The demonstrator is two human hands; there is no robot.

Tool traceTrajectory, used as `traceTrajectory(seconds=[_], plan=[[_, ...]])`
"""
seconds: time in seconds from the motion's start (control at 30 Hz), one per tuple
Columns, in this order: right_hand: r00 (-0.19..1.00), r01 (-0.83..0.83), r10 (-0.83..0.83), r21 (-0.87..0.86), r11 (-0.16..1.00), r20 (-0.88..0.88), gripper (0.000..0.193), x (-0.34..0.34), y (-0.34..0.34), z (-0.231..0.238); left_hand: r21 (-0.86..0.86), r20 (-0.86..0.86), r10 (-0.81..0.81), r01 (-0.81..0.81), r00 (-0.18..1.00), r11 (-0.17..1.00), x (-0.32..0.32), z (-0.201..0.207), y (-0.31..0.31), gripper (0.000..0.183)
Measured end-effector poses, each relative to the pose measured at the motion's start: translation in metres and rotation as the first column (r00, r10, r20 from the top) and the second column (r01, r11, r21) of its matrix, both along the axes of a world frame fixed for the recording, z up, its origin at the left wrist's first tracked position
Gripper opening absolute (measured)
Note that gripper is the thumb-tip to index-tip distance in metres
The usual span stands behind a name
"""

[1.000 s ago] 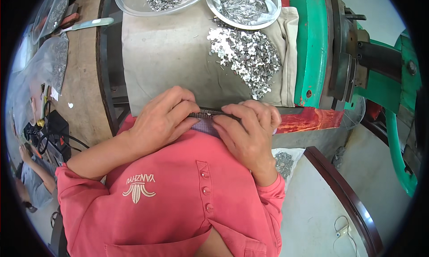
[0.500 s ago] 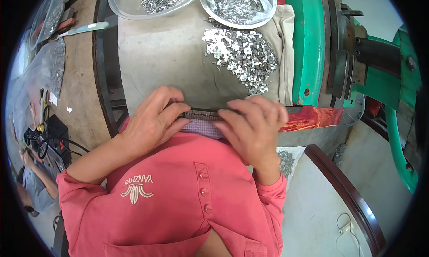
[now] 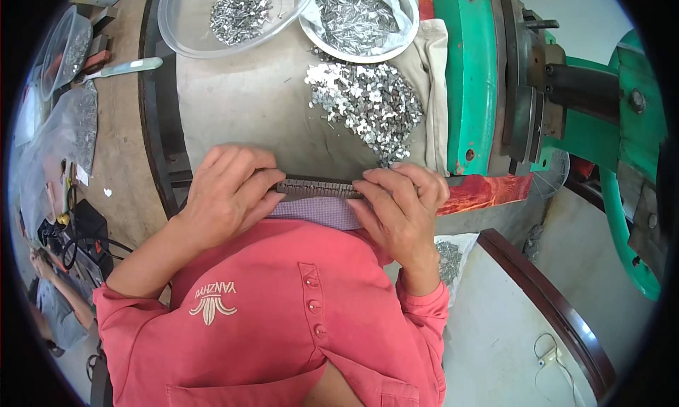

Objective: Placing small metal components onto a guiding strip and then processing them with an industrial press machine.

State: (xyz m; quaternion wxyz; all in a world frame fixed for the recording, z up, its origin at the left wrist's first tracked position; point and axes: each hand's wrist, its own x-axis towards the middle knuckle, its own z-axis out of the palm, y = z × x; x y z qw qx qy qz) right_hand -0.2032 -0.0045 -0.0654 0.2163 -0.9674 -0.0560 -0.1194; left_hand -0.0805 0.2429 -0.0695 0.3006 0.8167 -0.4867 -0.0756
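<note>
Between my two hands, at the near edge of the cloth, lies a dark slotted metal strip (image 3: pixel 318 188) with a row of narrow ridges. My left hand (image 3: pixel 233 189) closes its fingers on the strip's left end. Thumb and fingers of my right hand (image 3: pixel 399 203) grip the right end. Just beyond is a pile of small flat metal pieces (image 3: pixel 368 106), silvery and dark, spread on the grey-brown cloth (image 3: pixel 240 103). Whether the fingertips also hold a small piece is hidden.
A clear plastic tub (image 3: pixel 177 36) and a white bowl (image 3: pixel 409 43), both with small metal parts, stand at the far side. A green machine (image 3: pixel 477 89) is on the right. At left, a wooden bench (image 3: pixel 124 124) carries bags and tools; a co-worker's arm (image 3: pixel 67 294) shows below.
The hands have moved slightly apart, showing more of the strip. The whole view has shifted a little, with the far containers now lower in the picture.
</note>
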Motion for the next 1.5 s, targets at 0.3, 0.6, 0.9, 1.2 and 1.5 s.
traceTrajectory(seconds=[0.3,0.6,0.9,1.2,1.5], plan=[[0.999,-0.013,0.02,0.188,0.982,-0.04,0.021,0.039,-0.017,0.021,0.046,-0.126,0.024,-0.019,0.992,0.999,0.005,0.001,0.003,0.028],[0.997,-0.073,0.074,0.086,0.994,-0.002,0.015,0.175,-0.029,0.023,-0.091,-0.382,0.112,-0.158,0.917,0.983,0.011,0.007,-0.005,0.036],[0.959,-0.237,0.243,0.06,0.97,-0.146,0.022,0.203,-0.025,-0.001,-0.18,-0.518,0.118,-0.242,0.847,0.953,0.014,0.012,-0.017,0.028],[0.96,-0.237,0.259,0.182,0.954,-0.107,0.013,0.205,-0.024,-0.004,-0.222,-0.561,0.098,-0.263,0.822,0.939,0.018,0.018,-0.029,0.024],[0.95,-0.053,0.134,0.279,0.959,-0.283,0.013,0.197,-0.033,0.001,-0.276,-0.216,0.073,-0.132,0.974,0.952,0.04,0.027,-0.059,0.023]])
